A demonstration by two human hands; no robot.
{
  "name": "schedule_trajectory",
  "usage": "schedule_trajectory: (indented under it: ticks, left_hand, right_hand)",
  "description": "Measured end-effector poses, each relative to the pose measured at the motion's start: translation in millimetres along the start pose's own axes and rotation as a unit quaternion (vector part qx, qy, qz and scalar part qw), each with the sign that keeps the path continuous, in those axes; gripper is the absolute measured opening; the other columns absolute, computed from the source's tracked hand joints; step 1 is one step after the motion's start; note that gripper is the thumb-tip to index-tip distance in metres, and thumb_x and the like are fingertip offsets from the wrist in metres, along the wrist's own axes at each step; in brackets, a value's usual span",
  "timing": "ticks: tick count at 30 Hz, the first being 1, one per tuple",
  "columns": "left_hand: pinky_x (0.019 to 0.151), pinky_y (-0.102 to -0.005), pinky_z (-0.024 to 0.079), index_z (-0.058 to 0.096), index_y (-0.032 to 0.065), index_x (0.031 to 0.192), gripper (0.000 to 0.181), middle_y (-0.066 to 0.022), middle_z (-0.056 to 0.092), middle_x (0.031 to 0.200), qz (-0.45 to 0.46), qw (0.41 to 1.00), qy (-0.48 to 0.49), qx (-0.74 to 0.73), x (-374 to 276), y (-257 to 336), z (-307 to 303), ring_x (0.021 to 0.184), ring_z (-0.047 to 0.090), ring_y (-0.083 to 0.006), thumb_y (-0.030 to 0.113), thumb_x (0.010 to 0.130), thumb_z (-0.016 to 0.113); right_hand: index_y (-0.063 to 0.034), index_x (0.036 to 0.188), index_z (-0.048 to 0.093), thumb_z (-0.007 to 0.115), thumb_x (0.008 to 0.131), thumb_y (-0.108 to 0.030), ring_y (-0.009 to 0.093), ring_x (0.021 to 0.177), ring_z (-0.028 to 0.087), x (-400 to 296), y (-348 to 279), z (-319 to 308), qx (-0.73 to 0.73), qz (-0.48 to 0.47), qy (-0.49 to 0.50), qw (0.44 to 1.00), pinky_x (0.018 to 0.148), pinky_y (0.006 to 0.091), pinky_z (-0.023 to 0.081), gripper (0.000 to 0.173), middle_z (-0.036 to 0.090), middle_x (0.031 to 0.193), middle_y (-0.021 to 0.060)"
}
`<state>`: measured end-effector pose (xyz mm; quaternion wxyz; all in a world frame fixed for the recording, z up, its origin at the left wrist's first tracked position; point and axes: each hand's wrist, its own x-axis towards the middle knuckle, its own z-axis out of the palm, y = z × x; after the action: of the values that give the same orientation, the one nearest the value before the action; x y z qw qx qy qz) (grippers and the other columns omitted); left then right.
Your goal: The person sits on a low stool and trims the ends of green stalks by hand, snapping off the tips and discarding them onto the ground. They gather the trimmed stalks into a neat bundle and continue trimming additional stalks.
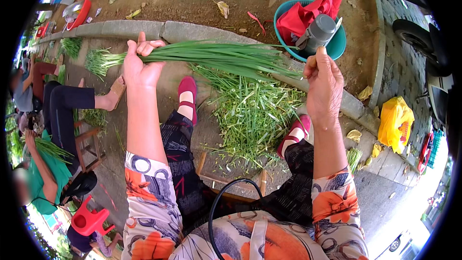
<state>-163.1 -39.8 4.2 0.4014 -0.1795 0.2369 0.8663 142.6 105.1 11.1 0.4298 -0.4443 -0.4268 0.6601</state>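
A bundle of long green leafy stalks, like garlic chives (216, 56), lies level across the view. My left hand (144, 61) is closed around it near its pale end, which sticks out to the left. At the right, my right hand (325, 79) pinches the tip of a leaf between thumb and fingers by the loose leaf ends. Below the bundle, between my feet, a heap of cut and broken green stalks (252, 119) covers the ground.
A stone kerb (202, 32) runs behind the bundle. Beyond it a teal basin (339, 45) holds a red cloth bag (299, 18) and a grey flask (319, 32). A yellow plastic bag (395, 124) lies right. A seated person (47, 173) holds green stalks at left, near a red plastic stool (88, 216).
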Motion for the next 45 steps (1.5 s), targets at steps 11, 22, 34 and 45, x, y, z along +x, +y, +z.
schedule_trajectory:
  ticks: [11,22,34,45]
  left_hand:
    - [0.064,-0.0329,0.040,0.051,0.0011,0.100,0.041,0.0022,0.030,0.055,-0.017,1.000,-0.020,0.011,2.8,-2.3,-3.0,0.048,0.034,-0.0113,0.038,0.098,0.033]
    - [0.064,-0.0329,0.040,0.051,0.0009,0.102,0.041,0.0020,0.030,0.055,-0.020,0.999,-0.021,0.018,1.1,-5.2,-1.3,0.048,0.032,-0.0111,0.038,0.097,0.035]
    - [0.063,-0.0318,0.041,0.055,-0.0002,0.098,0.045,0.0014,0.031,0.053,-0.063,0.996,-0.064,0.010,-0.8,-9.2,-0.6,0.048,0.032,-0.0120,0.040,0.097,0.034]
    - [0.064,-0.0302,0.039,0.053,-0.0007,0.103,0.039,0.0018,0.029,0.053,-0.058,0.996,-0.059,0.021,-3.1,-15.2,0.8,0.050,0.031,-0.0114,0.035,0.097,0.037]
  right_hand:
    - [-0.0015,0.091,0.063,0.051,0.093,-0.016,0.004,0.061,0.042,-4.4,-0.1,3.2,-0.079,-0.033,-0.036,0.996,0.056,0.0179,0.035,0.019,0.052,0.069,-0.0028]
    - [-0.0016,0.089,0.067,0.065,0.081,-0.007,0.003,0.062,0.045,-5.5,9.4,5.3,-0.233,-0.101,-0.090,0.963,0.057,0.0192,0.038,0.010,0.057,0.072,-0.0027]
    - [-0.0020,0.090,0.068,0.067,0.077,-0.005,0.011,0.063,0.051,-11.9,12.7,11.3,-0.301,-0.113,-0.133,0.938,0.060,0.0238,0.042,0.014,0.058,0.076,0.0048]
    - [-0.0005,0.086,0.065,0.066,0.077,-0.005,0.013,0.063,0.053,-14.4,15.9,14.0,-0.315,-0.106,-0.121,0.935,0.060,0.0252,0.044,0.010,0.058,0.075,0.0068]
